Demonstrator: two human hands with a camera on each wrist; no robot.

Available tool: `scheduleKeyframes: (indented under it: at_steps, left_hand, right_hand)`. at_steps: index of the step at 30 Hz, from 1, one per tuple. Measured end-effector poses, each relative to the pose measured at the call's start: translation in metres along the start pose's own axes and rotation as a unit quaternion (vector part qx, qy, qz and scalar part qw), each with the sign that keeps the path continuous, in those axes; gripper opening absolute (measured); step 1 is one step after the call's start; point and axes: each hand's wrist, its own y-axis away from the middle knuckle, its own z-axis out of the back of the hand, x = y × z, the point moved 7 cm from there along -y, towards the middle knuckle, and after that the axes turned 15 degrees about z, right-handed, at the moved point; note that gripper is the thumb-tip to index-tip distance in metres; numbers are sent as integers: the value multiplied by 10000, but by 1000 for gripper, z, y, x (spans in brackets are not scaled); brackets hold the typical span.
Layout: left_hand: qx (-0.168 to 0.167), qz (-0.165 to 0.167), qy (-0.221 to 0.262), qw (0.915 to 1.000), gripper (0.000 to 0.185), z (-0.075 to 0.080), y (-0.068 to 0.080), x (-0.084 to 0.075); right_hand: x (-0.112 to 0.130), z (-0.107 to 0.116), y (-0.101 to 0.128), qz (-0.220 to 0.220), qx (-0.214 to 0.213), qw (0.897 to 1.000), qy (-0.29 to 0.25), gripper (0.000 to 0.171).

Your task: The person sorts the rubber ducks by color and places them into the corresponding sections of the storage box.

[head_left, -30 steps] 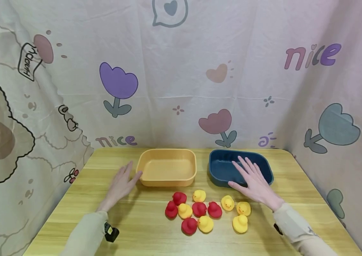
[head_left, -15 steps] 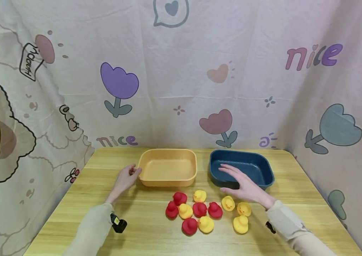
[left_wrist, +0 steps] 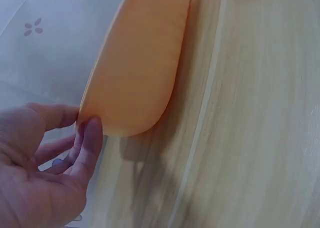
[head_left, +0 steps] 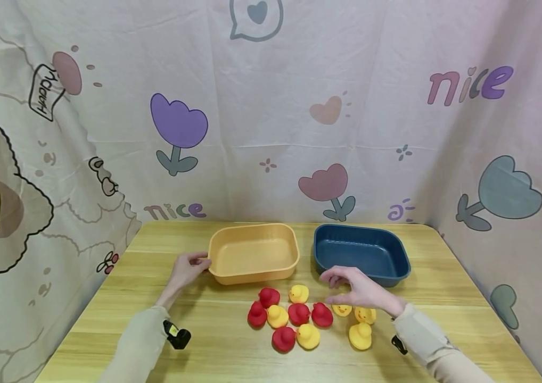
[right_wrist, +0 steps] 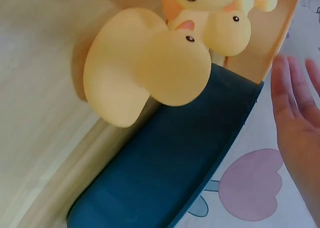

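My left hand (head_left: 187, 272) pinches the left end of a pale orange plastic tray (head_left: 252, 258), thumb and fingertips at its rim in the left wrist view. The tray sits slightly askew on the table. My right hand (head_left: 359, 290) hovers with loosely bent fingers, holding nothing, in front of a dark blue tray (head_left: 362, 254). It partly covers a yellow rubber duck (head_left: 343, 310) in the head view. Several more yellow ducks (head_left: 360, 336) and several red rubber ducks (head_left: 284, 339) are grouped before the trays. Both trays have no ducks inside.
The wooden table (head_left: 232, 356) ends at the back against a patterned cloth (head_left: 261, 122), which also hangs along both sides. The two trays stand side by side near the far edge, with a narrow gap between them.
My left hand has gone from spread fingers to pinching the orange tray, which has turned slightly and shifted right. My right hand has come back from over the blue tray towards the ducks.
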Motion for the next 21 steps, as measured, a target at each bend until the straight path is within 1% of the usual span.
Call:
scheduleKeyframes:
  at_steps: [2, 3, 5, 7, 9, 12, 14, 21]
  left_hand:
    - [321, 92, 429, 9985, 42, -3, 0, 3]
    - [516, 139, 645, 9965, 44, -5, 0, 5]
    - [837, 293, 1142, 9895, 47, -8, 1, 8]
    - [1048, 435, 1426, 9833, 49, -10, 2, 10]
    - [1202, 513, 1582, 9787, 51, -11, 3, 11]
    - [1324, 625, 1701, 9745, 51, -12, 4, 11]
    - [1392, 631, 1692, 9737, 52, -12, 4, 11]
    - [1434, 604, 1697, 9731, 53, -13, 6, 9]
  right_hand:
    - [-2, -7, 1, -99, 189, 9994, -278, 37]
    - [-3, -10, 1, -140, 274, 9986, -428, 36]
    - [-5, -16, 1, -243, 437, 9966, -648, 34]
    - [-7, -22, 1, -356, 561, 9942, -846, 34]
    - [-9, -26, 2, -491, 658, 9921, -950, 34]
    - [-12, -31, 3, -669, 776, 9888, -1090, 36]
    - [-13, -33, 3, -722, 828, 9875, -1130, 36]
    - [-19, -39, 5, -754, 904, 9860, -1180, 36]
